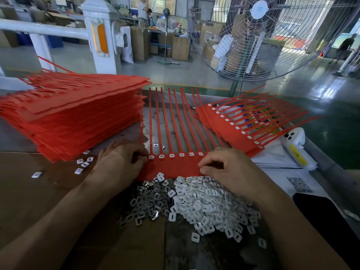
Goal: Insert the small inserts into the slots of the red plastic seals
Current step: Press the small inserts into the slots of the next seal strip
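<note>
We see a red strip of seals (171, 166) lying flat, tails pointing away, six slots filled with white inserts. Just in front lies a heap of white and metal inserts (196, 201).

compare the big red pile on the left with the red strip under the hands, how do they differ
The pile is many layers thick; the strip is a single layer. The pile sits untouched, while the left hand and right hand hold the strip. The strip's slots show white inserts; none show in the pile. Both are red plastic seals.
</note>
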Demonstrator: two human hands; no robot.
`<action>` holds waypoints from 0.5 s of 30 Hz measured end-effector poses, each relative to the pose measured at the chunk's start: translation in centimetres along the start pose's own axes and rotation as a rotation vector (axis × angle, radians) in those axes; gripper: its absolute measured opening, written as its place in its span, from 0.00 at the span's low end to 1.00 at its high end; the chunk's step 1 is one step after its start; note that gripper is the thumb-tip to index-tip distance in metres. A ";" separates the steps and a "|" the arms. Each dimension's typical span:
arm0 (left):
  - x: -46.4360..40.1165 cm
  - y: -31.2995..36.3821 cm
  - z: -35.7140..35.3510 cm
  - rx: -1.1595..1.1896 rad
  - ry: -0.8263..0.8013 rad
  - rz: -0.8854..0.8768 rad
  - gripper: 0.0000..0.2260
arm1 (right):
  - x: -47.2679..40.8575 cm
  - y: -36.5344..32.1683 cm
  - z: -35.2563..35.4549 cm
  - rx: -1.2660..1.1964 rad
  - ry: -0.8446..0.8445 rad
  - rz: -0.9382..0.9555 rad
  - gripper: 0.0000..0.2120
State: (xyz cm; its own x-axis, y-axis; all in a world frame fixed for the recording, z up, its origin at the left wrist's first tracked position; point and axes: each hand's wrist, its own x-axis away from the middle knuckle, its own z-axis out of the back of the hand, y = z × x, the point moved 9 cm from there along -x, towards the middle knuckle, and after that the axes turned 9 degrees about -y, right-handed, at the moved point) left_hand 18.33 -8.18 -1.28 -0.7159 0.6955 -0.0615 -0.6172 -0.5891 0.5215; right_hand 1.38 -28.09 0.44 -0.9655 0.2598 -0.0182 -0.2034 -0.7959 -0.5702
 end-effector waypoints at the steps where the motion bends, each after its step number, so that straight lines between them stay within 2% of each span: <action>1: 0.0 0.0 0.0 -0.001 -0.001 -0.001 0.06 | 0.1 -0.2 -0.2 -0.006 -0.030 0.008 0.03; 4: 0.0 0.1 0.0 -0.003 -0.008 0.001 0.06 | 0.3 -0.5 -0.5 -0.001 -0.078 0.016 0.03; 15: 0.2 0.3 0.1 -0.001 -0.007 0.014 0.06 | 0.5 -0.7 -0.7 0.040 -0.089 -0.019 0.05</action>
State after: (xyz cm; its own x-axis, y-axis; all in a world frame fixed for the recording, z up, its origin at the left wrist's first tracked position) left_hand 18.06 -8.19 -1.07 -0.7224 0.6898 -0.0481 -0.6072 -0.5996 0.5214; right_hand 1.16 -27.04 0.29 -0.9716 0.2273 0.0660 -0.2266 -0.8128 -0.5367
